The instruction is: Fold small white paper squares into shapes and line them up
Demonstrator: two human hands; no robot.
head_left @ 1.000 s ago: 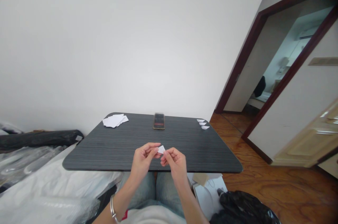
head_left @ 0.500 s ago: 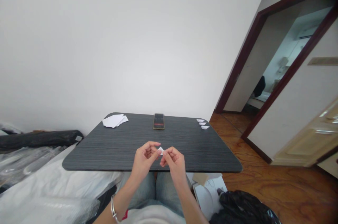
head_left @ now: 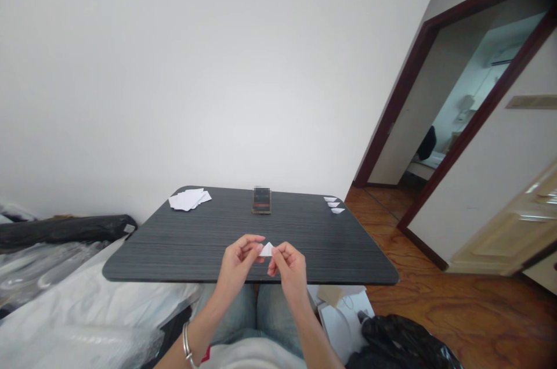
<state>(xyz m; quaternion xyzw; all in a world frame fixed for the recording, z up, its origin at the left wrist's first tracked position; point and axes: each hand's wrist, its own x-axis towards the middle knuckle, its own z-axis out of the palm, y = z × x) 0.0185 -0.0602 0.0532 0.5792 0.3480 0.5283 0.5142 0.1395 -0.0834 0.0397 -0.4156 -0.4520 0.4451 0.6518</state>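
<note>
Both hands meet above the near edge of a dark grey table (head_left: 183,247). My left hand (head_left: 237,261) and my right hand (head_left: 289,267) pinch a small white folded paper piece (head_left: 266,250) between their fingertips; it shows as a little triangle. A silver bracelet sits on my left wrist. Several loose white paper sheets (head_left: 189,198) lie at the table's far left corner. Three small folded white pieces (head_left: 334,204) lie in a row at the far right corner.
A phone (head_left: 261,200) stands upright at the middle of the table's far edge. Clear plastic wrapping (head_left: 65,311) is piled on the left. A black bag (head_left: 400,343) and a white box (head_left: 343,317) lie on the wooden floor, right. An open doorway is beyond.
The paper piece between my fingertips has turned and now shows as a clearer triangle. My hands have stayed in almost the same place.
</note>
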